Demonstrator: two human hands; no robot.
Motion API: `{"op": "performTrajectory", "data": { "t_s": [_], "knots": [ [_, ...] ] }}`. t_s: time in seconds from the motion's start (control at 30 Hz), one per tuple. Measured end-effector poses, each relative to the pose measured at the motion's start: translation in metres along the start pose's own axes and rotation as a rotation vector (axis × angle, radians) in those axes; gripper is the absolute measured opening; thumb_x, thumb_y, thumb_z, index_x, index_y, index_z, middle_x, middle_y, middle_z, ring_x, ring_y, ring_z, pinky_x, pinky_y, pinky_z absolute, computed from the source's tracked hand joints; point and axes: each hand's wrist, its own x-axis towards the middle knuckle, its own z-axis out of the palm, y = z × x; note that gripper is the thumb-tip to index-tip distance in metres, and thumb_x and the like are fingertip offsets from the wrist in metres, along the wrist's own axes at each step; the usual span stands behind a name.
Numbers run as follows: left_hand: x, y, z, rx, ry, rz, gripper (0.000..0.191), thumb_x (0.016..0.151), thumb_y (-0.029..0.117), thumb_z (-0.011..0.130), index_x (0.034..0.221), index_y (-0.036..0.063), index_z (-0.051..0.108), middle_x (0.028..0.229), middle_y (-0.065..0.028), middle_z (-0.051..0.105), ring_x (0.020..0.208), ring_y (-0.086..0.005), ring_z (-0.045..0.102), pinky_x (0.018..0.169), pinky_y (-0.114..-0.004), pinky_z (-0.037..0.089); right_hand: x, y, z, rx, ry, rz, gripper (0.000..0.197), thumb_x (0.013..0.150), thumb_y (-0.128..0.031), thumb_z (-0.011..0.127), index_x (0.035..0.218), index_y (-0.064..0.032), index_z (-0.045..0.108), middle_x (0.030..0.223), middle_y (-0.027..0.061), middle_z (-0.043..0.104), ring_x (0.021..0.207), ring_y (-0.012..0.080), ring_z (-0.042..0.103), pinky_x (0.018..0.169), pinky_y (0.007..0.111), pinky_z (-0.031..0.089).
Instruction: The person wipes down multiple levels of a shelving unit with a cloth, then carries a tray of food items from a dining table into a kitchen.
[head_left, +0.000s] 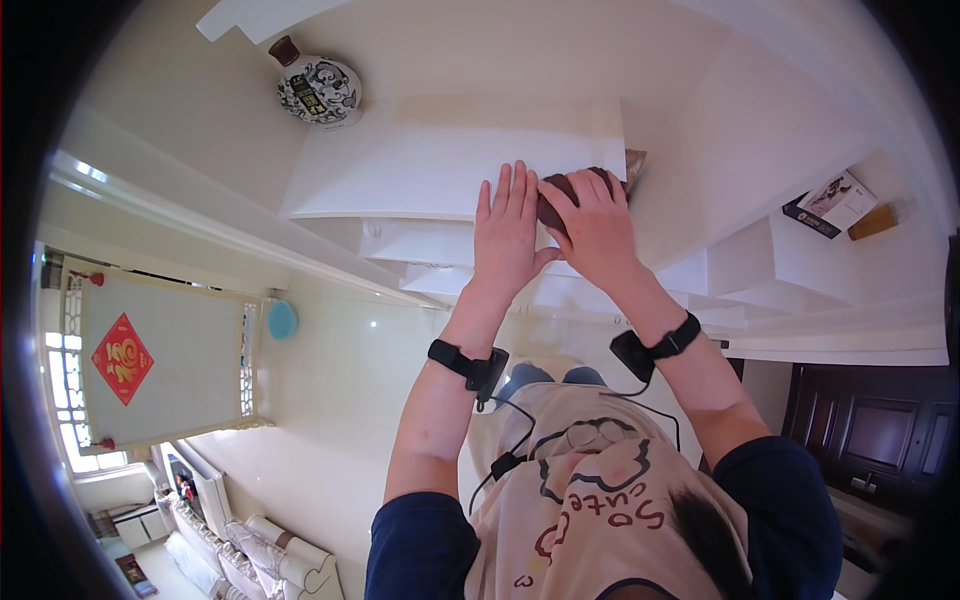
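Note:
My right hand (600, 229) presses a dark brown cloth (553, 204) against a white shelf board (442, 165), near the board's right end. The cloth is bunched under my fingers and partly hidden by them. Beside it, my left hand (506, 236) lies flat near the front edge of the same board, fingers straight and thumb out towards my right hand. It holds nothing. A round-bodied bottle (321, 91) with a black-and-white scroll pattern and brown cap stands at the far left. Behind the board's right end, part of a brown packet (636, 166) shows.
Boxes (838, 202) and a tan object (874, 223) sit on the right shelf. White stepped shelves (750, 262) run below. A partition with a red diamond decoration (122, 360), a blue round object (283, 320) and a sofa (277, 559) are left; a dark door (877, 431) is right.

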Motion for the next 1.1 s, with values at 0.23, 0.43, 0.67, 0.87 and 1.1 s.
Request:
{"op": "performTrajectory", "data": {
  "t_s": [0.23,0.43,0.67,0.87,1.1],
  "knots": [
    [-0.007,-0.006,-0.002,-0.091,0.001,-0.04,0.107,0.067,0.033,0.086,0.151,-0.0026,0.031,0.158,-0.0213,0.031,0.15,-0.0338,0.024,0.122,-0.05,0.016,-0.02,-0.019,0.006,-0.065,0.048,-0.024,0.059,0.075,-0.018,0.079,0.13,-0.0155,0.058,0.119,0.0118,0.055,0.117,0.0309,0.051,0.108,0.053,0.033],
    [-0.003,-0.031,-0.015,-0.53,0.003,-0.076,0.075,0.086,0.013,0.068,0.15,-0.0021,0.032,0.155,-0.0216,0.036,0.147,-0.039,0.027,0.121,-0.05,0.021,0.003,-0.029,0.01,-0.015,0.113,0.13,0.056,0.076,-0.019,0.079,0.128,-0.0143,0.059,0.119,0.012,0.055,0.118,0.0315,0.05,0.107,0.053,0.033],
    [-0.007,-0.029,-0.002,-0.605,0.462,-0.277,0.041,0.103,0.011,0.042,0.141,-0.0032,0.044,0.143,-0.0221,0.05,0.14,-0.0423,0.038,0.119,-0.051,0.025,0.001,-0.058,0.026,-0.059,0.234,0.231,0.055,0.078,-0.022,0.077,0.129,-0.0141,0.059,0.12,0.0123,0.055,0.118,0.0329,0.05,0.105,0.053,0.033],
    [-0.008,-0.022,-0.007,-0.7,0.47,-0.395,0.044,0.107,0.022,0.034,0.139,-0.0058,0.046,0.135,-0.0242,0.057,0.135,-0.0418,0.045,0.117,-0.05,0.027,-0.001,-0.072,0.033,0.015,0.216,0.187,0.053,0.077,-0.021,0.076,0.127,-0.0144,0.06,0.122,0.0127,0.055,0.12,0.034,0.049,0.103,0.053,0.034],
    [-0.007,-0.02,-0.025,-0.893,0.512,-0.504,0.046,0.108,0.024,0.035,0.139,-0.0071,0.046,0.128,-0.0237,0.063,0.124,-0.0374,0.056,0.111,-0.043,0.036,0.032,-0.078,0.062,0.006,0.288,0.248,0.056,0.077,-0.025,0.077,0.129,-0.015,0.06,0.127,0.0138,0.054,0.125,0.0344,0.047,0.102,0.054,0.034]
  ]
}}
